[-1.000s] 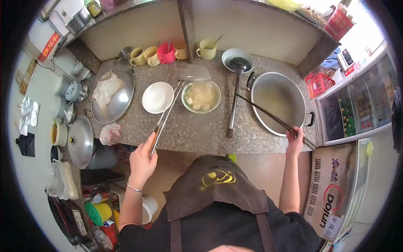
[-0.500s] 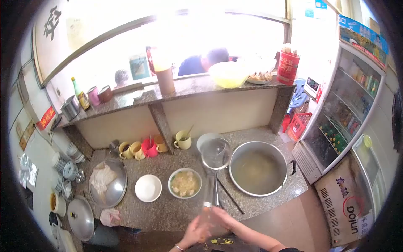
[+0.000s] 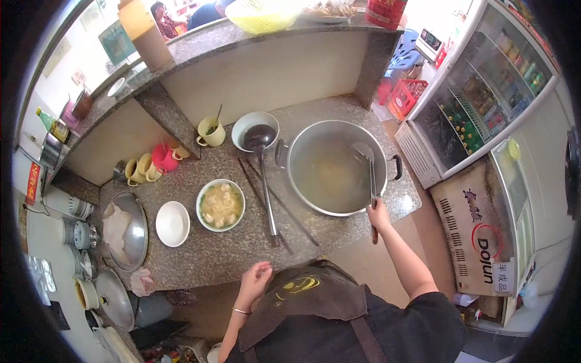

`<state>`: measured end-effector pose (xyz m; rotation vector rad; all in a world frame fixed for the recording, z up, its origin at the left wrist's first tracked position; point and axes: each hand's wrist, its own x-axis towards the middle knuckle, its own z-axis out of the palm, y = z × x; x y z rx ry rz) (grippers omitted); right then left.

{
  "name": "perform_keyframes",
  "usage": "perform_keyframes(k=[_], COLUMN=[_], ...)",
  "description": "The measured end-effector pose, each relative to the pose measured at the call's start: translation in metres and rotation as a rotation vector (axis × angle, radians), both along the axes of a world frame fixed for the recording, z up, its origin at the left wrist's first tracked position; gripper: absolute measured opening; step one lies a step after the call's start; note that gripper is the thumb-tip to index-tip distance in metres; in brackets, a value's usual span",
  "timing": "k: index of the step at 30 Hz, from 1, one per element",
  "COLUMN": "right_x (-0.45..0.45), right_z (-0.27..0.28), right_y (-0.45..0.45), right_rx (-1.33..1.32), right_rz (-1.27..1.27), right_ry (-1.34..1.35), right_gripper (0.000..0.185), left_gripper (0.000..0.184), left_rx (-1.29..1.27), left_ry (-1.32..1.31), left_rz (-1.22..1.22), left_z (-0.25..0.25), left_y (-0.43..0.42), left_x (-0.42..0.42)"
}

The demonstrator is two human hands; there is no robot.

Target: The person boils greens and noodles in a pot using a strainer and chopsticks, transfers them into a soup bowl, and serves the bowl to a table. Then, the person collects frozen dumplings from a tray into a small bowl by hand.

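My right hand (image 3: 379, 214) is closed round the wooden grip of a long-handled metal scoop (image 3: 371, 175). Its head dips into the cloudy liquid of a big metal pot (image 3: 294, 189), near the right side; steam and liquid blur its exact shape. Low over the counter's front edge, my left hand (image 3: 257, 278) is empty, its fingers loosely bent and apart. Ahead of it stands a bowl of soup with dumplings (image 3: 220, 206), an empty white bowl (image 3: 172, 224) to its left. A dark ladle (image 3: 260, 138) rests in another white bowl (image 3: 272, 120), its handle across the counter beside two dark chopsticks (image 3: 293, 216).
Yellow mugs (image 3: 145, 166) and a red mug (image 3: 162, 158) line the back left. A metal lid (image 3: 138, 233) with a cloth lies left. The raised ledge (image 3: 206, 42) bears a yellow colander (image 3: 260, 13). A glass-door fridge (image 3: 484, 85) stands right; a person is beyond the ledge.
My hands have come apart. The right one has carried the scoop rightward into the pot, while the left stays by the counter edge. The view has tilted down and shifted right.
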<state>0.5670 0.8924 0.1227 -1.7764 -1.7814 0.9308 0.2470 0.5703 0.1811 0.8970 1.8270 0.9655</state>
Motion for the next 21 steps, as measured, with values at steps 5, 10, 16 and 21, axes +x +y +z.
perform_keyframes(k=[5,10,16,21], right_x=[-0.042,-0.082,-0.069,-0.049], right_z=[-0.041,-0.073,-0.044,-0.008], right_y=[0.066,0.119,0.107,0.089], right_rx=[-0.111,-0.391,-0.295,-0.792], right_rz=[-0.046,0.076,0.541,0.504], right_ry=[-0.039,-0.153,-0.318,0.036], right_gripper=[0.039,0.037,0.032,0.018], left_gripper=[0.033,0.032,0.031,0.031], left_rx=[-0.019,-0.044,-0.059,-0.068], left_ry=[0.072,0.089,0.003,-0.005], left_rz=[0.019,0.100,0.292,0.301], left_z=[-0.001,0.013,-0.007,-0.016], left_y=[0.006,0.021,0.001,0.003], left_x=[0.027,0.046,0.063,0.077])
